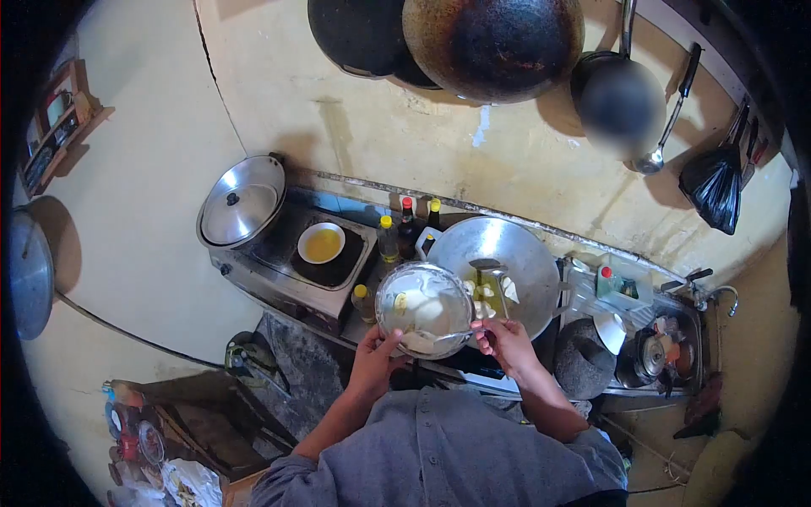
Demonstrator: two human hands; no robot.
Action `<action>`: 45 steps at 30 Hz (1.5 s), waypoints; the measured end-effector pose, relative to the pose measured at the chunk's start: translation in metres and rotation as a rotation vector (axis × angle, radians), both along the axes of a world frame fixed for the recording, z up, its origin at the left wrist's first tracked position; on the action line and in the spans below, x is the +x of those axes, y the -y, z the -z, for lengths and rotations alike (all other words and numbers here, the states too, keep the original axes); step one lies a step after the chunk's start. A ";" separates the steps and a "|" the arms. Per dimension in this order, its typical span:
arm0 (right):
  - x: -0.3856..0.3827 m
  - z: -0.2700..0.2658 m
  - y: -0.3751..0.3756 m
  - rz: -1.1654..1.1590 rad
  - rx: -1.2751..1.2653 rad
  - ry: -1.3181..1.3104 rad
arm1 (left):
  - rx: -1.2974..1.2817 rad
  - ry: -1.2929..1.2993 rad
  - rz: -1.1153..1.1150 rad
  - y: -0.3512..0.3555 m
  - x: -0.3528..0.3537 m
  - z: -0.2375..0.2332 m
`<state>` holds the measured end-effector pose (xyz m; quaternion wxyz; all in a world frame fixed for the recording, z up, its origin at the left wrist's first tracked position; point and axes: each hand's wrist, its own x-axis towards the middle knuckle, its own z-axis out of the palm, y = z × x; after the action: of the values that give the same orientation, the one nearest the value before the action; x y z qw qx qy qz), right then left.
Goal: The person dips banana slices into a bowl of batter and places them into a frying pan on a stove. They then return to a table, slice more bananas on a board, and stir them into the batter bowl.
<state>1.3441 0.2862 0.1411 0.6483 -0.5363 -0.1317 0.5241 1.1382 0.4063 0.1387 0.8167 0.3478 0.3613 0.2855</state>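
Note:
My left hand [376, 357] grips the near left rim of a clear bowl [382, 317] holding white batter [431, 308] with a pale yellowish piece in it. In my right hand [504, 345] is a spoon [452, 336], its handle pinched by the fingers and its head dipping into the bowl at the near right. Just beyond the bowl stands a large metal wok [532, 262], where several pale batter-coated pieces [483, 290] lie in yellow oil. A spatula [508, 287] rests inside the wok, partly among the pieces.
To the left, a stove [279, 266] carries a white bowl of yellow liquid [323, 244] and a lidded pot [242, 201]. Several bottles [388, 238] stand left of the wok. A stone mortar [583, 363] and a sink with dishes [688, 325] are at right. Pans [494, 42] hang above.

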 end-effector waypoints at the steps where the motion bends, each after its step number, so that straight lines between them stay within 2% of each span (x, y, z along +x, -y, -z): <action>1: 0.004 0.001 -0.002 -0.003 0.005 0.000 | -0.013 0.006 0.003 -0.003 0.000 0.006; 7: 0.022 0.007 -0.012 -0.010 -0.063 -0.112 | -0.035 0.014 -0.017 -0.009 -0.002 0.012; 13: 0.022 0.004 -0.017 -0.003 -0.024 0.107 | -0.055 0.015 -0.040 -0.011 -0.004 0.019; 15: 0.013 0.004 -0.012 -0.089 -0.035 0.198 | -0.060 0.019 -0.037 -0.013 -0.003 0.020; 18: 0.004 0.009 -0.006 -0.163 -0.002 0.199 | -0.044 0.013 -0.005 -0.013 0.001 0.015; 22: 0.005 0.021 0.000 -0.069 -0.008 -0.043 | -0.046 0.032 -0.005 -0.010 0.007 0.017; 25: 0.012 0.015 0.005 -0.049 -0.017 -0.070 | -0.072 0.045 0.008 -0.010 0.012 0.015; 28: 0.021 0.008 0.008 0.013 -0.055 -0.050 | -0.084 0.035 0.011 -0.011 0.015 0.020; 36: 0.053 0.007 0.005 0.119 0.060 0.045 | -0.091 0.069 -0.048 -0.014 0.020 0.019; 40: 0.044 0.005 -0.001 0.061 0.044 0.125 | -0.085 0.076 -0.056 -0.012 0.021 0.020; 42: 0.035 0.004 -0.003 -0.090 -0.016 0.213 | -0.082 0.092 -0.060 -0.012 0.022 0.022; 45: 0.024 0.001 -0.004 -0.114 -0.026 0.192 | -0.069 0.089 -0.070 -0.010 0.022 0.025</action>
<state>1.3682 0.2902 0.1402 0.5947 -0.5843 -0.2166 0.5078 1.1603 0.4168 0.1132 0.8330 0.2936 0.3462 0.3162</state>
